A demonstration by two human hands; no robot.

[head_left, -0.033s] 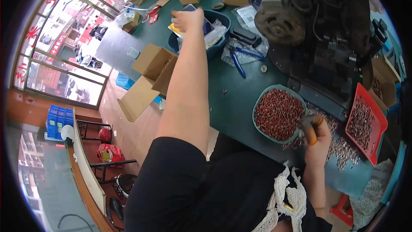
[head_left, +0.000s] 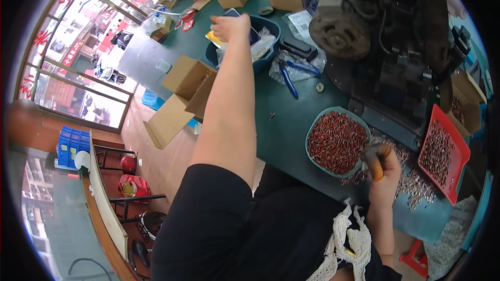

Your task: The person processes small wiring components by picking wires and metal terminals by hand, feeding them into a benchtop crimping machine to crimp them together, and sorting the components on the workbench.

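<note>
My left hand (head_left: 230, 27) reaches over a dark blue basin (head_left: 272, 49), its fingers curled together in front of a dark, flat, phone-like thing (head_left: 254, 35). An orange cover shows on one fingertip. What those fingers grip, if anything, is hidden. Close to me, a pale green bowl (head_left: 311, 160) holds many small red-brown pieces (head_left: 337, 143) with silvery parts. Beside its right rim my right hand (head_left: 384, 171) is closed, with grey and orange covers on its fingers. Anything held there is too small or hidden to name. Loose silvery pieces (head_left: 414, 187) lie spread around that hand.
A dark, heavy machine with a wheel (head_left: 341, 34) stands behind the bowl. Blue-handled pliers (head_left: 289, 80) and a black case (head_left: 298, 47) lie on plastic wrap. On the right, a red scoop-shaped tray (head_left: 452, 190) holds more pieces. An open cardboard box (head_left: 182, 80) sits at the table's left edge.
The view has shifted very slightly, and a blurred reddish-brown shape has appeared at the left edge. Both hands keep nearly the same places and poses.
</note>
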